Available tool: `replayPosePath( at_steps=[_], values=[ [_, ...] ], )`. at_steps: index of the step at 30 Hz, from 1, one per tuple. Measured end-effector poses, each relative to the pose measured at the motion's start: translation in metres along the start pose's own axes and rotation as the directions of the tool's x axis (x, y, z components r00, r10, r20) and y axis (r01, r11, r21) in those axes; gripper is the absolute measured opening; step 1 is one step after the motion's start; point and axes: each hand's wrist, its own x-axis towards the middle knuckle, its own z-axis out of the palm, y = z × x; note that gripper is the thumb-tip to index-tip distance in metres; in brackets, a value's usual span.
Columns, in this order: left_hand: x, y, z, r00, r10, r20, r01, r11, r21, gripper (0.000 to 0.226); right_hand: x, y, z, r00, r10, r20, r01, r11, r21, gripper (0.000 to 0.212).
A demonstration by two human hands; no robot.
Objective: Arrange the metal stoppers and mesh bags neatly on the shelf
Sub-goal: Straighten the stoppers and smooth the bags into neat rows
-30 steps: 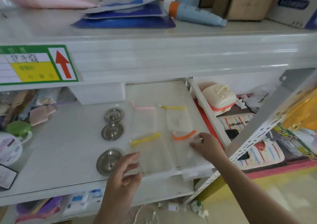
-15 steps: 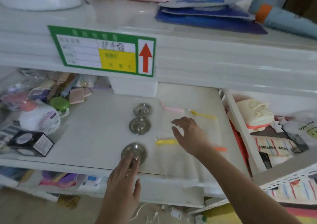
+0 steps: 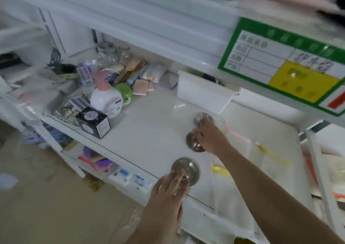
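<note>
I am lining up the stoppers: my left hand (image 3: pixel 169 189), fingers spread open, is touching the near stopper (image 3: pixel 185 170); my right hand (image 3: pixel 211 138), open, covers two (image 3: pixel 194 143) at twelve o'clock. Mesh bags (image 3: pixel 242 169) lie at three o'clock. Next, gentle nudging.

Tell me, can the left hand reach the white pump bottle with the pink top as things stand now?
Probably yes. The left hand rests on the nearest metal stopper, and bare shelf lies between it and the pump bottle; only the black box stands near the path.
</note>
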Motion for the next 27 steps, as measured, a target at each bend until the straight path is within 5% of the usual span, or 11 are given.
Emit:
replayPosePath(
  at_steps=[4,10,14,21,27],
  values=[
    [0.001,-0.001,0.003,1.000,0.009,-0.011,-0.009,1.000,-0.014,0.065,0.018,0.004,-0.007,0.998,0.068,0.006,-0.068,0.997,0.021,0.065],
    [0.002,-0.004,0.005,0.998,0.040,-0.041,-0.040,0.999,0.013,0.062,-0.063,-0.027,0.010,0.935,-0.025,-0.354,0.094,0.979,0.179,0.050],
    [0.003,-0.007,0.006,0.999,0.042,-0.035,-0.041,0.999,0.033,0.064,-0.093,-0.030,0.033,0.949,-0.140,-0.282,0.167,0.983,0.073,0.054],
    [0.013,-0.003,-0.005,0.998,0.039,0.045,-0.042,0.996,0.077,0.067,-0.060,-0.016,0.035,0.976,-0.021,-0.216,0.053,0.988,0.147,0.074],
    [0.023,-0.003,-0.016,0.999,0.035,0.036,-0.037,0.996,0.081,0.062,-0.059,-0.020,0.034,0.979,0.006,-0.202,0.029,0.986,0.166,0.070]
  ],
)
